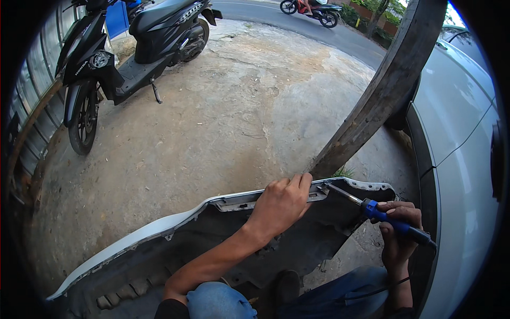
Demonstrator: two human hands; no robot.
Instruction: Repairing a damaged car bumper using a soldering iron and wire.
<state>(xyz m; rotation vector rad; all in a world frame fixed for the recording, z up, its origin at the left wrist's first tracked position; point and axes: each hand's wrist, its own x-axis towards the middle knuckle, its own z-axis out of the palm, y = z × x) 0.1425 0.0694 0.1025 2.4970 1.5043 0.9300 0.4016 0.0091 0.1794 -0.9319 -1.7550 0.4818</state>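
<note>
A white car bumper [175, 218] lies across in front of me with its dark inner side facing up. My left hand [283, 204] is closed over its upper rim, near a grey strip with slots, the fingertips bent over the edge. In my right hand [399, 231] is a blue-handled soldering iron [348, 195] with a long metal barrel and a cord. Its tip points left and meets the bumper's rim beside a small bracket [323, 188], just right of my left hand. Whether the tip touches the plastic is too small to tell.
A slanting wooden post [380, 90] stands just beyond the bumper. To the right is a pale car body [457, 138]. A black scooter [133, 58] is parked at the far left by a corrugated metal wall [40, 98]. Another motorbike [313, 11] is on the road. My knees are below.
</note>
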